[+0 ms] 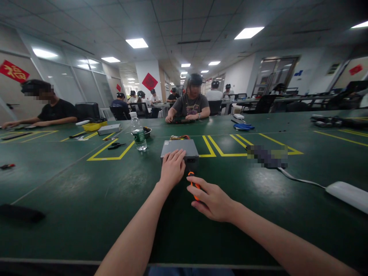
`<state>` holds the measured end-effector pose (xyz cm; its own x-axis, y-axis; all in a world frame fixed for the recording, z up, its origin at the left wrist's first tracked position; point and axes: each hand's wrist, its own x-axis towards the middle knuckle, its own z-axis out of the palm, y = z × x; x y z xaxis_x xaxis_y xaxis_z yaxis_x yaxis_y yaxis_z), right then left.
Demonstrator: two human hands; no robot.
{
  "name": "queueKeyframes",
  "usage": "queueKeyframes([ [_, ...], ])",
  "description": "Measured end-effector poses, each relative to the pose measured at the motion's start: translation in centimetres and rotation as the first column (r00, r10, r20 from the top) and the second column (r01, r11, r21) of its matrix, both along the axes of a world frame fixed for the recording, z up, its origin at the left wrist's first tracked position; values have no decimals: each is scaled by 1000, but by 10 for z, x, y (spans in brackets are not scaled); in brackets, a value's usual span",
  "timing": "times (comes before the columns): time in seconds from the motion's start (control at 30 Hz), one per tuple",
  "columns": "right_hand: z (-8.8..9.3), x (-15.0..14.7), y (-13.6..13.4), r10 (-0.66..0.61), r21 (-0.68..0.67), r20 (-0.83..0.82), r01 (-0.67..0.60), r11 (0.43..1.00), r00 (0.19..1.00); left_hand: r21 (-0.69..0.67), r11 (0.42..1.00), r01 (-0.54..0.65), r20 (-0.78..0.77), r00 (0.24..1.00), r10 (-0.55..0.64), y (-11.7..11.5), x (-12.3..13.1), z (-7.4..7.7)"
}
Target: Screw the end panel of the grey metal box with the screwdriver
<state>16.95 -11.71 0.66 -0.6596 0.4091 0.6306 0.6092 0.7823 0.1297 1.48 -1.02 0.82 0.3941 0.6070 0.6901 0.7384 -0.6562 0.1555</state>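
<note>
A grey metal box with a socket on its near side stands on the green table, and coloured wires lie at its far edge. My left hand rests on the box's near left part, its fingers lying flat on top. Just to the right and nearer, my right hand is closed around an orange and black screwdriver. The tool's upper end points toward the near face of the box; whether its tip touches the box is too small to tell.
A water bottle and a metal bowl stand left of the box. Yellow tape marks the table. To the right lie a blurred dark object and a white power strip. A person sits opposite, another far left.
</note>
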Motion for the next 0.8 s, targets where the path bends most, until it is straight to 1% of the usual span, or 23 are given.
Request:
queueKeyframes([
  [0.07,4,0,-2,3,-47,37,-2,999,999,-39,999,12,-4,1000,-12,0,-2,1],
  [0.1,6,0,-2,5,-37,64,-3,999,998,-51,999,14,-4,1000,-14,0,-3,2],
  [0.2,8,-1,4,23,85,98,-31,996,995,-72,997,15,-1,1000,-15,-2,-4,5],
  [0.27,5,-2,9,51,153,45,-57,987,998,-75,997,22,4,1000,-22,-3,-5,6],
  [0.3,3,-3,11,59,166,5,-59,984,998,-76,997,28,8,1000,-28,-3,-5,7],
  [0.37,-1,-3,11,67,155,-42,-60,986,997,-78,996,42,16,999,-41,-3,-6,7],
  [0.4,-2,-3,9,58,135,-38,-52,990,998,-80,996,47,17,999,-46,-4,-6,7],
  [0.47,-1,-2,4,36,98,1,-36,995,999,-85,996,39,14,999,-37,-5,-6,7],
  [0.57,4,1,-3,50,50,59,-53,997,997,-85,996,23,5,1000,-23,-6,-7,7],
  [0.67,3,1,-3,70,107,77,-78,991,995,-82,996,16,3,1000,-16,-7,-7,5],
  [0.73,-1,-2,0,96,146,55,-103,984,994,-74,997,14,11,1000,-13,-7,-7,4],
  [0.8,-5,-6,3,119,143,4,-118,983,993,-64,998,21,27,999,-19,-7,-6,3],
])
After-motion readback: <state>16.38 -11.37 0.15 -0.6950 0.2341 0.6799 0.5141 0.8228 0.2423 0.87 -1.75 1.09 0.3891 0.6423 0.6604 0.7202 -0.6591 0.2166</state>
